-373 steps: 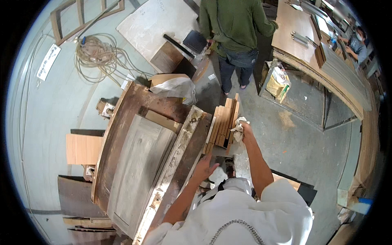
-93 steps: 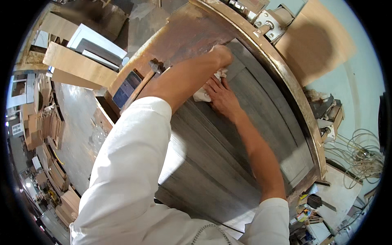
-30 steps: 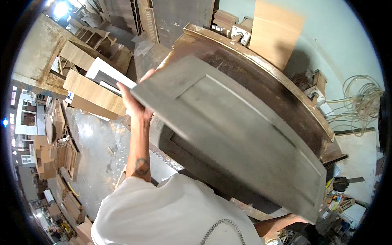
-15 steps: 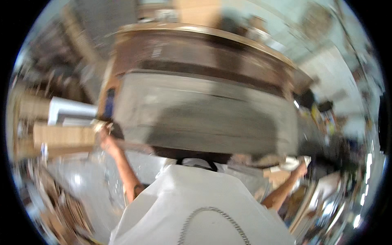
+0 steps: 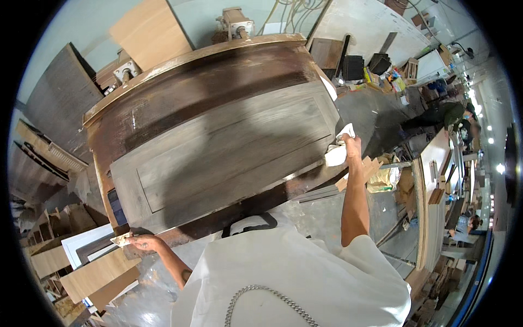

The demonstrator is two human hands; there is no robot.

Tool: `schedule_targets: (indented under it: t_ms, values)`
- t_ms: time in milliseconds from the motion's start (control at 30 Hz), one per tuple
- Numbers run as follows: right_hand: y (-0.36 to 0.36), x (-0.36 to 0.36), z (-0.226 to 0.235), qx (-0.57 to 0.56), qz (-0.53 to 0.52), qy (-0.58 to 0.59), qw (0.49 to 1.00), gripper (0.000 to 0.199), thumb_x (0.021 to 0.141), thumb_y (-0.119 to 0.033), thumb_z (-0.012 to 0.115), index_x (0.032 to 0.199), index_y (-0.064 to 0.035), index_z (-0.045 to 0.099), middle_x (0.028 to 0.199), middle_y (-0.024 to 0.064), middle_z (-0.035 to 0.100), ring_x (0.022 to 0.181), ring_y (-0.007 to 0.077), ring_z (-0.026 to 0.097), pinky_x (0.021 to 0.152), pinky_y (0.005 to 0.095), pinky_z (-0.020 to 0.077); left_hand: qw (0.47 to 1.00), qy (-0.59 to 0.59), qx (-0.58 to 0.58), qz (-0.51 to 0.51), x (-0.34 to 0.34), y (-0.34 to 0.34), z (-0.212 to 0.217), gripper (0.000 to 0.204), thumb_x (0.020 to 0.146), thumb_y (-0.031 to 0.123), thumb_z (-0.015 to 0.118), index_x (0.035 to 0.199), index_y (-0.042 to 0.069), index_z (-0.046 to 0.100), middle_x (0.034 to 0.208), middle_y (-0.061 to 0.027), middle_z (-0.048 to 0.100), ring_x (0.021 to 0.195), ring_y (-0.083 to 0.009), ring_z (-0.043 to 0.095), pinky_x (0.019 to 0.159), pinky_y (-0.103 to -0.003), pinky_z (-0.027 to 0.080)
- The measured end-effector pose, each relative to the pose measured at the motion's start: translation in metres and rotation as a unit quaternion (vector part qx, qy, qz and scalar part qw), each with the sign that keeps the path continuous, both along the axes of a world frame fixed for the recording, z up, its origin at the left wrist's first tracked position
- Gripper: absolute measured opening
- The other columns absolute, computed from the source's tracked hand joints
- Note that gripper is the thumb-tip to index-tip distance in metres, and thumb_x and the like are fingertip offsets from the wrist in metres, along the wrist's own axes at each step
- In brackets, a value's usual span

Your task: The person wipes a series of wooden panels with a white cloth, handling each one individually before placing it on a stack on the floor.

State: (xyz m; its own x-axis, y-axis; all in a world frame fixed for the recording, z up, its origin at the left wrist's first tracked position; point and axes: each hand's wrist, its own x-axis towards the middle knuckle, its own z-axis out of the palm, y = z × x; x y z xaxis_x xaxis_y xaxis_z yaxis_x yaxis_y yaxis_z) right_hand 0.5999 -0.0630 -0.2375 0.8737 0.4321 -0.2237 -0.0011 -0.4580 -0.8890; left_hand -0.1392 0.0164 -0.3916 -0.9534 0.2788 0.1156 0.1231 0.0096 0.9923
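Observation:
A grey-brown wooden door panel [image 5: 234, 147] with a recessed centre lies on a stained brown workbench [image 5: 163, 101] in front of me. My right hand [image 5: 353, 147] is closed on a white cloth [image 5: 336, 155] at the panel's right end. At the near left corner of the bench, my left hand [image 5: 143, 242] pinches a small off-white folded piece [image 5: 120, 239], perhaps cloth or sandpaper; its kind is unclear. Both arms are spread wide apart. My shadow falls across the panel.
Wooden boards [image 5: 101, 278] and a white frame [image 5: 73, 246] stand at the left. Sheets [image 5: 150, 27] lean against the back wall. At the right are a rack of panels [image 5: 430, 212], cardboard pieces [image 5: 362, 171] and a co-worker [image 5: 452, 117] farther off.
My view has turned and sharpened, so the bench and panel now appear tilted. The white cloth in my right hand has come up along the panel's right end. My left hand still holds its piece.

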Motion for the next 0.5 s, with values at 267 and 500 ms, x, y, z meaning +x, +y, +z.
schedule_targets:
  t_ms: [267,500]
  values:
    - [-0.033,0.084,-0.021,0.194,-0.049,0.124,0.972,0.023,0.078,-0.012,0.058,0.093,0.0045,0.065,0.082,0.0097,0.063,0.07,0.0217,0.063,0.06,0.0326,0.0503,0.981,0.098,-0.071,-0.149,-0.009,0.001,0.003,0.051,0.095,0.036,0.056,0.109,-0.012,0.059,0.103,-0.0201,0.066,0.09,-0.0228,0.061,0.083,-0.033,0.047]
    - [-0.028,0.166,0.006,0.149,-0.12,-0.103,0.976,0.019,0.079,-0.014,0.066,0.088,0.0024,0.063,0.073,0.0013,0.059,0.061,0.0107,0.052,0.056,0.029,0.0403,0.813,0.266,-0.424,-0.298,-0.008,0.032,0.079,0.063,0.093,0.057,0.046,0.111,-0.001,0.065,0.094,-0.022,0.067,0.088,-0.031,0.063,0.079,-0.039,0.047]
